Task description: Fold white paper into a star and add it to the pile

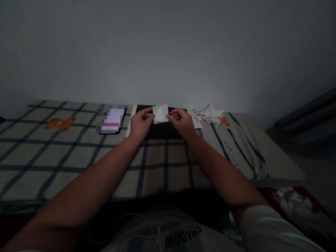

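Observation:
A small white piece of paper (161, 113) is held up between my two hands, with a crease or fold showing on it. My left hand (142, 121) pinches its left edge between thumb and fingers. At the lower right edge, my right hand (181, 121) grips the paper the same way. Beneath both hands lies a flat black board or book (165, 132), partly covered by them. White sheet edges (128, 130) stick out on its left side.
A phone (112, 120) with a lit screen lies left of my hands. Crumpled paper pieces (210, 114) are heaped to the right. Everything rests on a checked cloth (105, 154) with orange bear prints, against a plain wall (162, 52). More white scraps (296, 204) lie low at the right.

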A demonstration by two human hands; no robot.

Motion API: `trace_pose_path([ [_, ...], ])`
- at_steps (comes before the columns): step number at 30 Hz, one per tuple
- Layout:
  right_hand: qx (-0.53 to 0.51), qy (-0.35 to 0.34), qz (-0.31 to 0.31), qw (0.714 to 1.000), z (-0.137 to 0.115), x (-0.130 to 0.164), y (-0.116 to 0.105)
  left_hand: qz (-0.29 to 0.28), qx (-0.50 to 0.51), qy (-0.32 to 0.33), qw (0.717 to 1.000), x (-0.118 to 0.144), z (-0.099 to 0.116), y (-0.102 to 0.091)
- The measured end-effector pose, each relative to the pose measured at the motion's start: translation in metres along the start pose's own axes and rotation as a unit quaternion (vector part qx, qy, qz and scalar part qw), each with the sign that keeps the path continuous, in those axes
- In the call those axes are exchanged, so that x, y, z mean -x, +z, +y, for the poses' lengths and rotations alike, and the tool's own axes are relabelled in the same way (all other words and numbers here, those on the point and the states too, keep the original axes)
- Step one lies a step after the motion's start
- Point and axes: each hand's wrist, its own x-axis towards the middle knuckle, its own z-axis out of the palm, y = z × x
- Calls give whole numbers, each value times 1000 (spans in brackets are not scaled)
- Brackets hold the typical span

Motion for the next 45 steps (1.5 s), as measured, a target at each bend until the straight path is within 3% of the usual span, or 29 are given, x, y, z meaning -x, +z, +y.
trace_pose_path([
  [4,9,-2,-41,999,-4,3,2,2,15,1,1000,0,-2,1],
  [11,63,-63,-52,995,-2,5,3,-28,75,-37,996,1,-6,9],
  [18,110,-112,-48,987,-1,7,10,-83,164,-62,981,7,-7,15],
  [24,168,-117,-56,977,-2,8,12,-98,241,-124,958,10,1,16],
  [32,145,-176,-83,970,-1,8,13,-75,184,-98,975,5,-13,15],
  [35,77,-131,-52,987,2,5,10,-63,135,-74,986,1,-17,13],
  [38,-22,-22,10,999,6,1,5,-74,116,-65,988,1,-16,12],
  [41,-80,49,-7,996,10,-3,2,-100,115,-64,986,4,-11,12],
  [45,-106,86,-38,990,13,-5,3,-144,135,-80,977,8,-5,12],
])
